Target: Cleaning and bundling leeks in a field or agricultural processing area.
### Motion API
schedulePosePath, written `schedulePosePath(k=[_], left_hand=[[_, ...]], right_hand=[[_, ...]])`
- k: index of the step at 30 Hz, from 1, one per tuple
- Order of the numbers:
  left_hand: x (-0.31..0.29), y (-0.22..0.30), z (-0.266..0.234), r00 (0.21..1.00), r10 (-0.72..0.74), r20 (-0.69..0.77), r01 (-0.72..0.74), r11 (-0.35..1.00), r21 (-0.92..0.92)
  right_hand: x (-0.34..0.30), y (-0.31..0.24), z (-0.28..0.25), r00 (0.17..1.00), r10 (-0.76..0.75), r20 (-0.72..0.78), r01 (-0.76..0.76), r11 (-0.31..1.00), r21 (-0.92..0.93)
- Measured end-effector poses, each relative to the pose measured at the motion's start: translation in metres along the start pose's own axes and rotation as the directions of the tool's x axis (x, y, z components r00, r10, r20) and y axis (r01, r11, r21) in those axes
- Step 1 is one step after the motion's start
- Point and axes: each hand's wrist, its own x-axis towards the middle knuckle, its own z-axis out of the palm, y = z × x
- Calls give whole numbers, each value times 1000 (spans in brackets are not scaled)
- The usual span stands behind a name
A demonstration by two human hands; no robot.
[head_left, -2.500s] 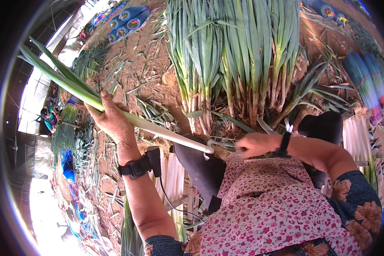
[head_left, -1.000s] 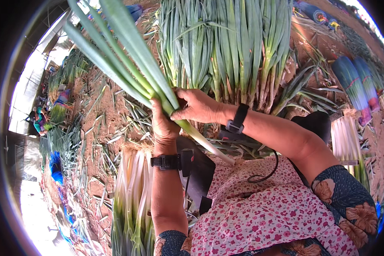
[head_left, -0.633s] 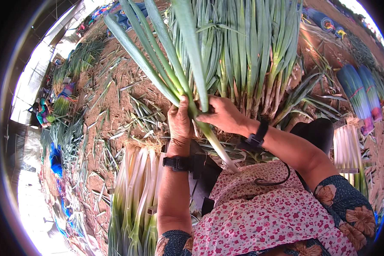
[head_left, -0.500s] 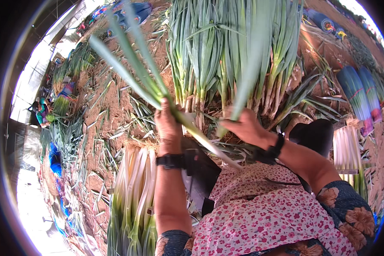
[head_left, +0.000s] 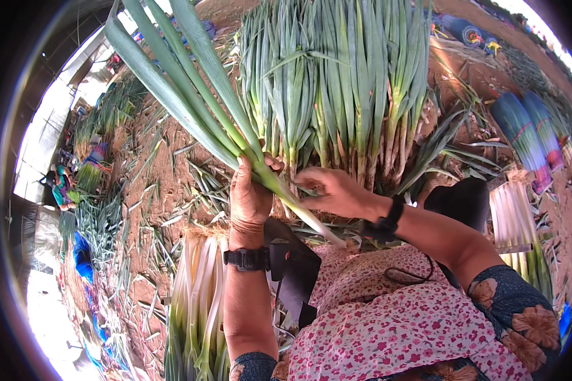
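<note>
A long green onion [head_left: 274, 182] is gripped in my left hand [head_left: 250, 202], fingers wrapped round the stalk where its green leaves begin. Its leaves fan up to the upper left, and the white root end slants down to the right, close to my apron. Beside the stalk is my right hand [head_left: 340, 193], fingers loosely bent and apart, with nothing visible in them. Just beyond both hands stands a thick row of green onions [head_left: 337, 82], leaves up and pale stalks down.
Left of my lap lies a pile of green onions [head_left: 200, 286], white ends away from me; more white stalks [head_left: 511, 213] lie at the right. Tied bundles [head_left: 521, 136] stand farther right. Leaf scraps [head_left: 156, 219] litter the soil. A person [head_left: 61, 187] is at the far left.
My right hand has let go of a long loose leaf, which is out of sight, and has moved left to the stalk. The onion in my left hand now reaches higher in view.
</note>
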Motion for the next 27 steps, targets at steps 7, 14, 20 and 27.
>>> schedulePosePath(k=[7, 14, 20, 27], left_hand=[[-1, 14, 15, 999, 45, 15, -44, 996, -79], [-9, 15, 5, 993, 109, -40, -111, 992, -61], [-8, 10, -5, 993, 96, -76, -98, 995, -23], [-6, 13, 54, 974, 23, -224, -7, 997, 72]], right_hand=[[24, 14, 14, 998, 58, -18, -44, 888, 457], [31, -12, 12, 981, 54, 188, -110, 948, 298], [37, -9, 14, 983, 55, 175, -75, 992, 107], [7, 124, 34, 999, -43, -3, 39, 934, -354]])
